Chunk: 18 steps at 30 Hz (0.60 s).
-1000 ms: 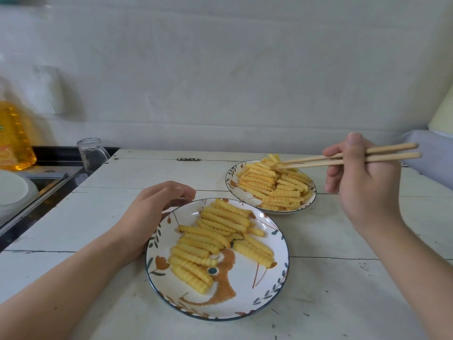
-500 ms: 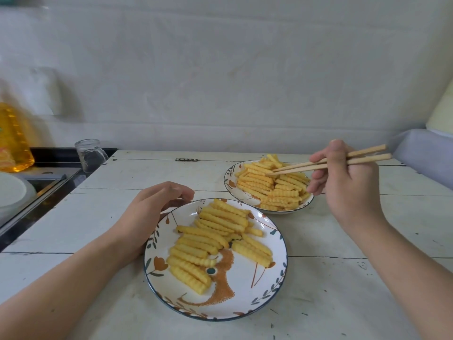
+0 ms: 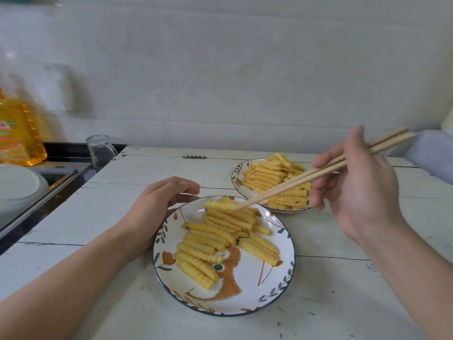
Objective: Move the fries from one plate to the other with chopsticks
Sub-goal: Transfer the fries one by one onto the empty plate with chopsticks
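oil bottle (image 3: 17,133) cut by left edge | chopsticks (image 3: 306,179) ends blurred

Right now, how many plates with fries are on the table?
2. The near plate sits front and centre by the left hand; the far plate sits behind it to the right, beneath the chopsticks.

a single head-worn wide-angle view looks forward and down from the person's own seat, close over the white plank surface (image 3: 331,303). both forearms enter from the bottom corners, and a pale wall (image 3: 220,82) closes the far edge, its lines bowed by the lens.
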Each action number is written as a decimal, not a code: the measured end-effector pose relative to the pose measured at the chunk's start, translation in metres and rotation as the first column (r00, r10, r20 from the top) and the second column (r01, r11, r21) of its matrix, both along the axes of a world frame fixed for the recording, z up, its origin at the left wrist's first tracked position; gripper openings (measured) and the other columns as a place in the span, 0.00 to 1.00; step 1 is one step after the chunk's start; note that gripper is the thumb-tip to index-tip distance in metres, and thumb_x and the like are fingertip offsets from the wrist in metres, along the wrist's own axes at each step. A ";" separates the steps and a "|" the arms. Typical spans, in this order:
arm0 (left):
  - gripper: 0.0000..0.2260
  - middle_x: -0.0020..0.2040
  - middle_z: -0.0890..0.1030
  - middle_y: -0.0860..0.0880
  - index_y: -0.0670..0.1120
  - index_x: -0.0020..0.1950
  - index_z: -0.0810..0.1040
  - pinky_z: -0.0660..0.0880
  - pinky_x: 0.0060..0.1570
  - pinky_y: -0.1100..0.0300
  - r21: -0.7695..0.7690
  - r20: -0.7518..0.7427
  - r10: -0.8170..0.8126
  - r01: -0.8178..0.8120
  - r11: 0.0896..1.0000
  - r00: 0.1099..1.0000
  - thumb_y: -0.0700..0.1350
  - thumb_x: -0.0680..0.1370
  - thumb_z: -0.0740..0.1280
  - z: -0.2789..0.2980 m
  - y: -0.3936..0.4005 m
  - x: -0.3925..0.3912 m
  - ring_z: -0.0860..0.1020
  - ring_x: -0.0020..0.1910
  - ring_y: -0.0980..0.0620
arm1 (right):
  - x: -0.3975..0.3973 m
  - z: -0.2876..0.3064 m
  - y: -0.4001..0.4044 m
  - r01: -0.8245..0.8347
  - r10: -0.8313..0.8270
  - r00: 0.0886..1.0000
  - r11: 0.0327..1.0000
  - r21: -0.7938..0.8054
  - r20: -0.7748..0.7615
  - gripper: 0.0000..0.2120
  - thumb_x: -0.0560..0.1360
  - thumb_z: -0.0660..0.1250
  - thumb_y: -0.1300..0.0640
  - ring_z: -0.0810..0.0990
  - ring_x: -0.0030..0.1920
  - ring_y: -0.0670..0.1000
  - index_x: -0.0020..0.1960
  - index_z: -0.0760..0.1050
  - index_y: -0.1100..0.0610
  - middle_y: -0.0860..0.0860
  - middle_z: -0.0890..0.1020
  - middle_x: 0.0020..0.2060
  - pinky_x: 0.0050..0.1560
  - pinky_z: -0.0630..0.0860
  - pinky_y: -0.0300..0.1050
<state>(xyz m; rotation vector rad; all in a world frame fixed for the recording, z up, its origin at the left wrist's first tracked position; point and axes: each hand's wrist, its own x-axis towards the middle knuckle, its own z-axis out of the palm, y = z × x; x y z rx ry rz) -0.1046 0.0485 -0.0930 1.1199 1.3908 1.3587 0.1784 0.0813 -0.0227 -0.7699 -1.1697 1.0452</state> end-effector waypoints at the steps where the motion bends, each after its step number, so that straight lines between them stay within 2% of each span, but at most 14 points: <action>1: 0.16 0.57 0.87 0.41 0.46 0.49 0.88 0.77 0.65 0.36 -0.002 0.010 0.002 -0.002 1.000 1.000 0.46 0.86 0.62 0.000 0.000 0.000 0.85 0.58 0.41 | -0.006 -0.002 -0.005 -0.040 0.040 0.999 0.999 0.009 0.027 0.32 0.84 0.52 0.42 0.71 0.17 0.56 0.29 0.75 0.58 0.58 0.71 0.21 0.22 0.65 0.41; 6: 0.16 0.57 0.87 0.42 0.47 0.48 0.88 0.77 0.65 0.36 -0.007 0.004 -0.006 0.006 1.000 1.000 0.46 0.86 0.62 -0.001 0.001 -0.001 0.84 0.58 0.41 | -0.025 -0.008 -0.028 -0.180 0.172 0.978 0.982 0.061 0.119 0.30 0.78 0.54 0.40 0.73 0.17 0.60 0.30 0.77 0.60 0.60 0.72 0.21 0.22 0.69 0.43; 11: 0.17 0.55 0.87 0.43 0.48 0.47 0.89 0.78 0.64 0.38 -0.006 -0.010 0.001 -0.001 1.000 1.000 0.45 0.86 0.61 0.000 0.001 0.000 0.85 0.55 0.44 | -0.026 -0.009 -0.038 -0.188 0.159 0.956 0.977 0.101 0.246 0.28 0.76 0.56 0.38 0.74 0.19 0.63 0.32 0.77 0.60 0.60 0.73 0.23 0.21 0.71 0.48; 15: 0.17 0.56 0.87 0.43 0.48 0.47 0.89 0.78 0.64 0.38 -0.008 -0.019 -0.002 0.002 1.000 1.000 0.46 0.86 0.61 0.001 -0.001 0.001 0.85 0.56 0.44 | -0.020 -0.003 -0.038 -0.144 0.102 0.963 0.977 0.159 0.249 0.28 0.74 0.59 0.39 0.72 0.17 0.59 0.32 0.76 0.62 0.58 0.72 0.21 0.19 0.69 0.44; 18: 0.13 0.56 0.87 0.43 0.47 0.48 0.88 0.79 0.63 0.38 0.003 -0.008 -0.011 0.012 1.000 1.000 0.49 0.83 0.65 0.002 -0.002 0.002 0.85 0.57 0.42 | -0.019 -0.002 -0.038 -0.157 0.114 0.969 0.969 0.191 0.219 0.28 0.74 0.59 0.38 0.71 0.17 0.57 0.32 0.76 0.62 0.57 0.72 0.21 0.18 0.67 0.43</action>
